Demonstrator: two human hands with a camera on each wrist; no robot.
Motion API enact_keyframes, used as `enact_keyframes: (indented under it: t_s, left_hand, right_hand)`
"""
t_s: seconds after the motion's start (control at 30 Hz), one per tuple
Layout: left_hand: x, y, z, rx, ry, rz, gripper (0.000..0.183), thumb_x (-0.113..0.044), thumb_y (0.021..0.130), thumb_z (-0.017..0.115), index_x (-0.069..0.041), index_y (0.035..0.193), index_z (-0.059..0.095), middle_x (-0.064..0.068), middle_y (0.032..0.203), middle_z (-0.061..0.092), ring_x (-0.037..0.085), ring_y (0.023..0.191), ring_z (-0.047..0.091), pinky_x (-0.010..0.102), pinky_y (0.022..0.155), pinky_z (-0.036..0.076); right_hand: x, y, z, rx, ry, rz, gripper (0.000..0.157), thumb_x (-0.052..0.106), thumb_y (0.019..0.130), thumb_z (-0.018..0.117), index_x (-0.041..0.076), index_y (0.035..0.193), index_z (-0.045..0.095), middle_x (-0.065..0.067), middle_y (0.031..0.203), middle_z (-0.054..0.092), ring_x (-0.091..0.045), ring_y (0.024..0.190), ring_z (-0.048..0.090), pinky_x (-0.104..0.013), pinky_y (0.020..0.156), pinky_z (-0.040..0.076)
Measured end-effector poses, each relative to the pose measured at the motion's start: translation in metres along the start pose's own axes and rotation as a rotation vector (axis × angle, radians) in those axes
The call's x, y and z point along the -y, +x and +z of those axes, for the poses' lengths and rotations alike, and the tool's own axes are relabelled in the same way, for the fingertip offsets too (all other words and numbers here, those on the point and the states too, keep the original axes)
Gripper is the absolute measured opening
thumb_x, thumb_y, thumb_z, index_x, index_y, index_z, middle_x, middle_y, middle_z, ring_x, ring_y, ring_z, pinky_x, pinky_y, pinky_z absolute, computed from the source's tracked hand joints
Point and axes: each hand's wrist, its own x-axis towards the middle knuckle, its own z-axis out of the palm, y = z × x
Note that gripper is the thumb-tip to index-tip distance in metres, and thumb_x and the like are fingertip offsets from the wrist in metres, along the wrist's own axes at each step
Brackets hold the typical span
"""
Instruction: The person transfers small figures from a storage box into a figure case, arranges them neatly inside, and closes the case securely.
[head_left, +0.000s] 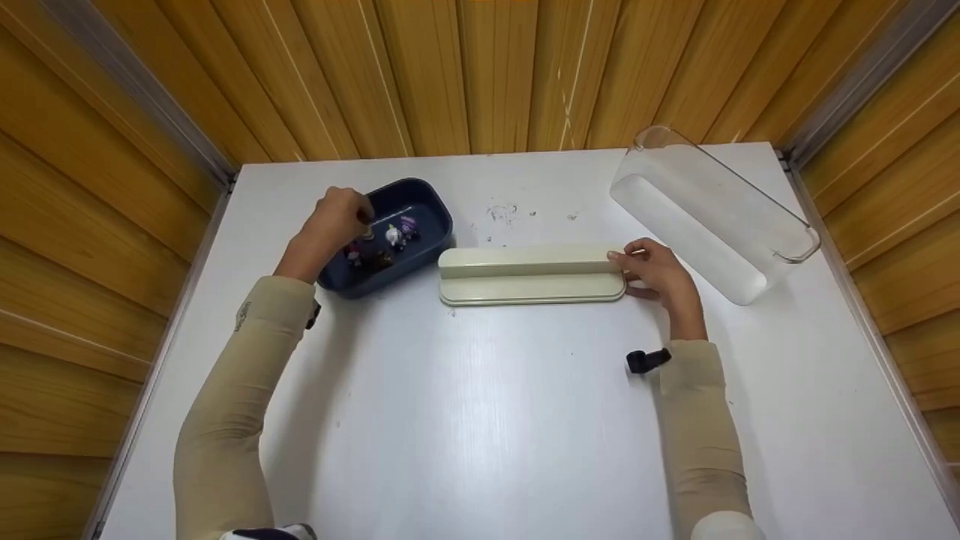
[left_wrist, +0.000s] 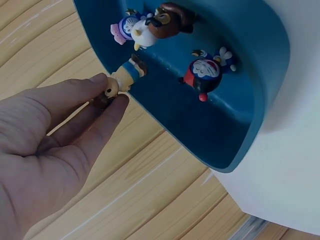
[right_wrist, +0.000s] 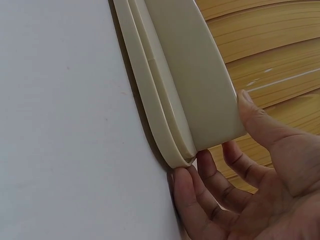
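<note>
My left hand (head_left: 330, 221) pinches a small toy figurine (left_wrist: 124, 79) between thumb and fingers, at the rim of a dark blue oblong box (head_left: 442, 229). The figurine has a tan body with a blue band. Inside the box lie several other figurines: a red, black and blue one (left_wrist: 205, 75), a brown one (left_wrist: 170, 25) and a white one (head_left: 394, 237) among them. At the middle of the table, my right hand (head_left: 660, 277) grips the right end of a long cream stepped stand (head_left: 532, 289). Its thumb rests on the raised ledge, with fingertips against the stand's end.
A clear, long container (head_left: 705, 199) with a white lower part sits at the back right, beyond my right hand. Dark smudges (head_left: 502, 215) mark the white table (head_left: 480, 420) behind the stand. Wood-patterned walls (head_left: 495, 75) enclose the back and sides.
</note>
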Motion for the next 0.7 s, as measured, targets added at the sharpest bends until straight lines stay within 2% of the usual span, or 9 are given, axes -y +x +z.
enact_keyframes:
  t_s: [0.2, 0.4, 0.7]
  left_hand:
    - [-0.006, -0.007, 0.001, 0.005, -0.014, 0.015, 0.021, 0.007, 0.089, 0.07, 0.005, 0.11, 0.073, 0.023, 0.109, 0.07, 0.033, 0.101, 0.064, 0.049, 0.088, 0.055]
    - [-0.014, -0.007, 0.001, 0.01, 0.008, 0.031, 0.02, 0.006, 0.09, 0.067, 0.003, 0.109, 0.074, 0.021, 0.108, 0.069, 0.032, 0.099, 0.062, 0.048, 0.085, 0.054]
    - [-0.019, -0.011, 0.003, 0.005, 0.035, 0.098, 0.02, 0.01, 0.089, 0.065, 0.005, 0.107, 0.074, 0.022, 0.106, 0.07, 0.033, 0.098, 0.062, 0.049, 0.085, 0.053]
  right_hand:
    - [0.001, 0.0, 0.0, 0.006, 0.017, 0.004, 0.054, 0.047, 0.093, 0.072, 0.013, 0.126, 0.046, -0.005, 0.121, 0.051, -0.022, 0.106, 0.058, -0.033, 0.088, 0.057]
    - [0.002, 0.0, -0.002, 0.007, 0.029, 0.012, 0.052, 0.046, 0.092, 0.072, 0.014, 0.124, 0.047, -0.004, 0.121, 0.051, -0.02, 0.106, 0.059, -0.033, 0.089, 0.057]
    - [0.002, 0.0, -0.001, 0.015, 0.026, 0.012, 0.051, 0.046, 0.092, 0.073, 0.015, 0.123, 0.046, -0.005, 0.12, 0.051, -0.019, 0.105, 0.059, -0.033, 0.087, 0.057]
